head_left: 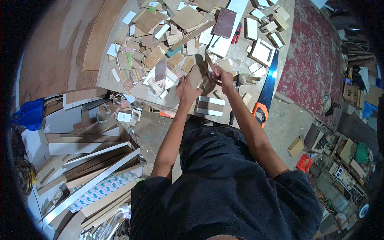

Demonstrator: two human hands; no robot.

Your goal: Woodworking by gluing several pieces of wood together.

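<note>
My right hand (223, 77) is closed round a thin piece of wood (209, 60), held tilted above the workbench. My left hand (188, 91) is lowered at the near side of a brown patch of board (196, 75), its fingers bent and thumb apart; whether it grips anything is hard to make out. Close to my body lies a small white block with a brown middle strip (210, 106). Right of my right hand stands a pale round container (245, 79). A handsaw with an orange handle (261, 113) lies along the bench's right side.
Wood offcuts (154, 44) pile over the bench's left and far parts. A dark red-brown block (225, 23) rests on a long white board (237, 8), beside red-handled pliers (237, 33). A white wooden frame (262, 53) lies farther right. Long planks (96, 176) stack on the floor at left.
</note>
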